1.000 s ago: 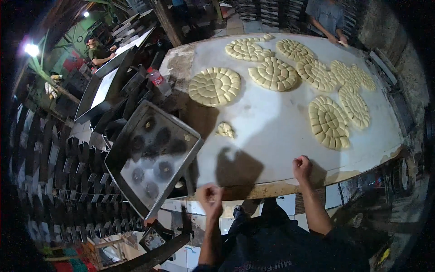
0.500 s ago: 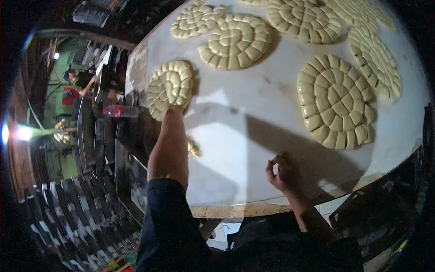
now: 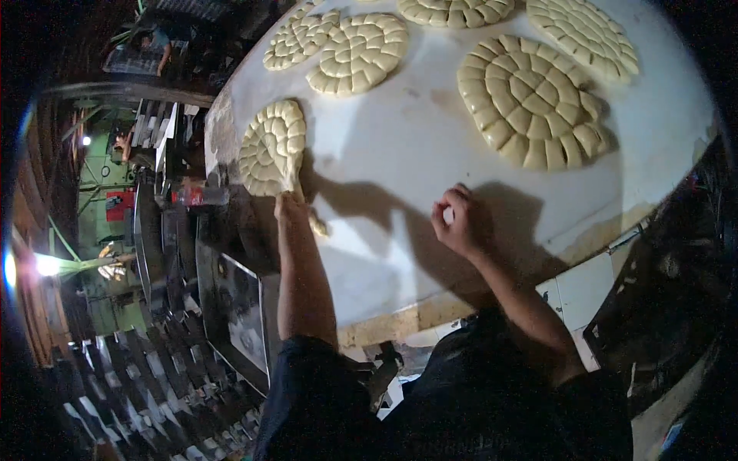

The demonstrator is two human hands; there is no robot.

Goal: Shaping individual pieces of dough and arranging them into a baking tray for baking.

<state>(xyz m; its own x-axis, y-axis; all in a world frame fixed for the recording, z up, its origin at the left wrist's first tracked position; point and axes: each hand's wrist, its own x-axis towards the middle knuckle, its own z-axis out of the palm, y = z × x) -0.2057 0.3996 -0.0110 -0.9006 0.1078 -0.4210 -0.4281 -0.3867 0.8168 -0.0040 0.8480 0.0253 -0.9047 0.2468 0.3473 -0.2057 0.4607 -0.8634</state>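
Note:
My left hand (image 3: 290, 204) is closed on the near end of a dough strip, stretched taut from the small cut dough spiral (image 3: 265, 150) at the table's left edge. A little dough scrap (image 3: 317, 223) lies just right of that hand. Over the middle of the table, my right hand (image 3: 463, 221) has its fingers curled, thumb and forefinger forming a ring with a pale spot inside. Whatever it holds, if anything, I cannot make out. Beyond it lies a large cut dough spiral (image 3: 530, 100), pale and glossy, scored into many pieces.
More scored dough spirals (image 3: 361, 54) lie along the far side of the white tabletop (image 3: 369, 296). A clear bottle with a red band (image 3: 198, 195) is left of the table. Stacked dark metal pieces (image 3: 154, 376) fill the lower left. Another person (image 3: 154, 50) appears at the upper left.
My left hand has drawn nearer to me, and a dough strip now stretches out from the small spiral. My right hand appears higher in the picture, with the view shifted.

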